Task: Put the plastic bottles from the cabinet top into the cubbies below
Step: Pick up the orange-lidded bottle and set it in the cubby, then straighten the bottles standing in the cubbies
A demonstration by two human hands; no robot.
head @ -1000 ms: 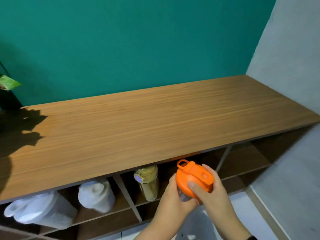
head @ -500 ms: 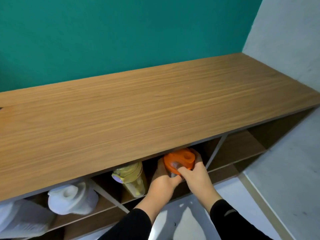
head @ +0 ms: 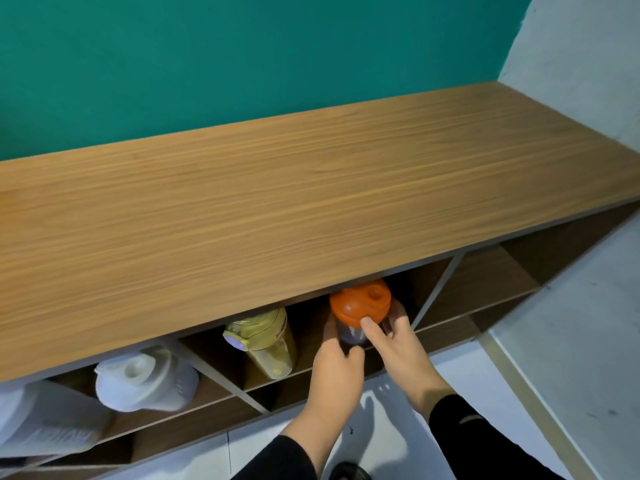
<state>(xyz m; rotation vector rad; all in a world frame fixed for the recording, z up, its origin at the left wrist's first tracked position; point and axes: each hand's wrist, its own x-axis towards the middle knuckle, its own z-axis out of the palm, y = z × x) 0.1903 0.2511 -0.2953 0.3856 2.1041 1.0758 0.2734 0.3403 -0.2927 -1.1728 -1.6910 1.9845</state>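
An orange-lidded clear bottle [head: 360, 304] stands in an upper cubby under the wooden cabinet top [head: 311, 188]. My left hand [head: 334, 362] wraps the bottle's lower body from the left. My right hand [head: 394, 337] grips it from the right, thumb on the lid's rim. A yellow bottle [head: 263, 341] stands in the same cubby, to the left. A white bottle [head: 145, 379] leans in the cubby left of that, and another white bottle [head: 45, 420] lies at the far left. No bottles are on the cabinet top.
A cubby [head: 485, 278] to the right of the divider holds nothing. A lower row of cubbies runs beneath. A teal wall [head: 242, 57] stands behind the cabinet and a grey wall [head: 581, 64] at the right. White floor lies below.
Both hands carried the orange-lidded bottle from in front of the cabinet into the cubby beside the yellow bottle. My view shifted right, losing the plant at left.
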